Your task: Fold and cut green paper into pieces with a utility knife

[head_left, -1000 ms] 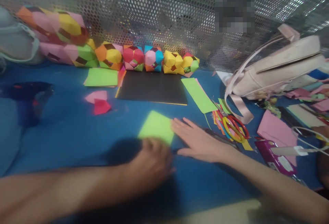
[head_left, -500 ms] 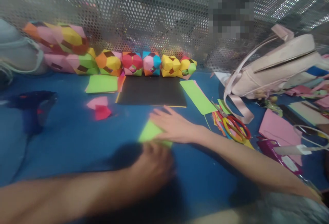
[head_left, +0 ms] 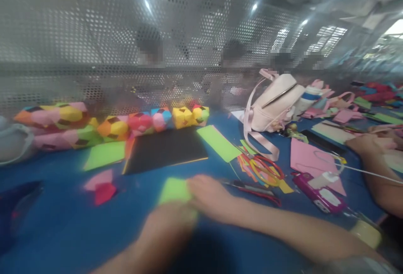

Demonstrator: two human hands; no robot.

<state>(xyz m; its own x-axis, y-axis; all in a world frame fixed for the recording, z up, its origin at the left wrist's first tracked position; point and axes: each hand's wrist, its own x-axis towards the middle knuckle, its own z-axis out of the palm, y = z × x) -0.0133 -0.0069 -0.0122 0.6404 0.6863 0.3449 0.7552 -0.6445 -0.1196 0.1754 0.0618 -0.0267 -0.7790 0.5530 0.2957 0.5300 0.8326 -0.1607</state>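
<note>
A light green sheet of paper is at the middle front of the blue table, between my two hands. My right hand has its fingers bent together at the sheet's right edge, gripping it. Along the near side of the paper, my left hand is blurred, and its fingers are smeared and partly hidden. Just right of my right hand lies a thin tool with red handles. Scissors with red and yellow handles rest on coloured paper strips beyond it.
Folded paper balls line the back by a perforated metal screen. Before them lie black sheets and green paper. Pink pieces and a dark blue glue gun are left. Right are a bag, purple device and another person's hand.
The view has tilted up and turned right. My right hand has gone from lying flat on the green paper to bent fingers at its edge. The red-handled tool now shows beside it.
</note>
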